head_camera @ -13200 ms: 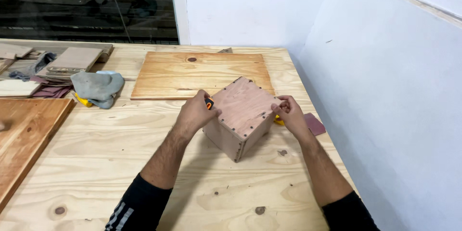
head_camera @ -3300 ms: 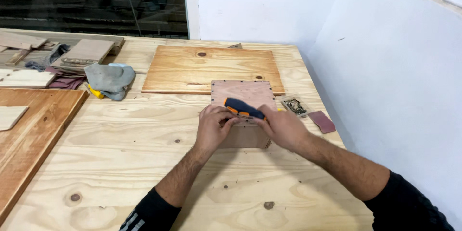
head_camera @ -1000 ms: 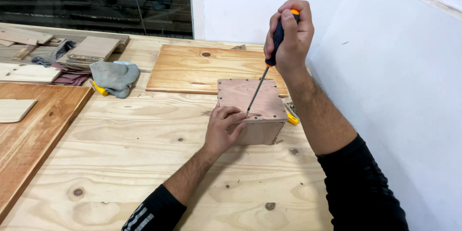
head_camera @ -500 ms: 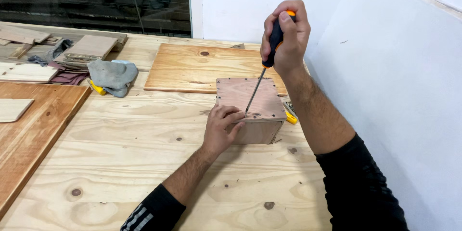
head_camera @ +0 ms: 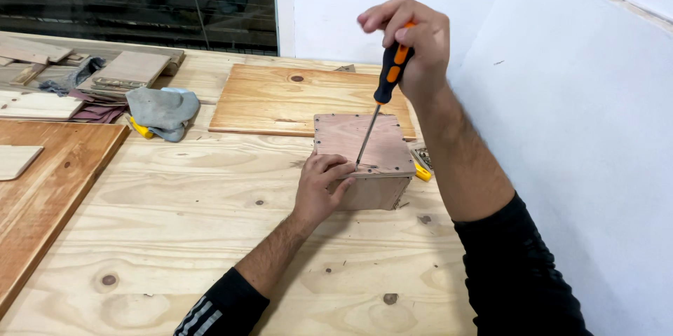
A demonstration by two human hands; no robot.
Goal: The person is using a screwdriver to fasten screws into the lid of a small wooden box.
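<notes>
A small plywood box [head_camera: 378,141] stands on the pale wooden workbench [head_camera: 210,238]. My left hand [head_camera: 319,185] grips its near left corner, fingers curled onto the top edge. My right hand [head_camera: 410,42] is raised above the box and holds a screwdriver [head_camera: 388,77] with a black and orange handle. The shaft slants down and its tip rests on the box's top panel near the front edge, just beside my left fingertips.
A flat wooden board [head_camera: 287,101] lies behind the box. A grey glove [head_camera: 162,110] over a yellow tool, offcuts and sandpaper [head_camera: 84,77] sit at the far left. A dark board [head_camera: 49,182] lies at the left edge. A white wall [head_camera: 582,133] rises close on the right.
Earlier both hands turned the box and handled the screwdriver low over it. In the last second the right hand stays raised with the screwdriver, its tip staying on the top panel.
</notes>
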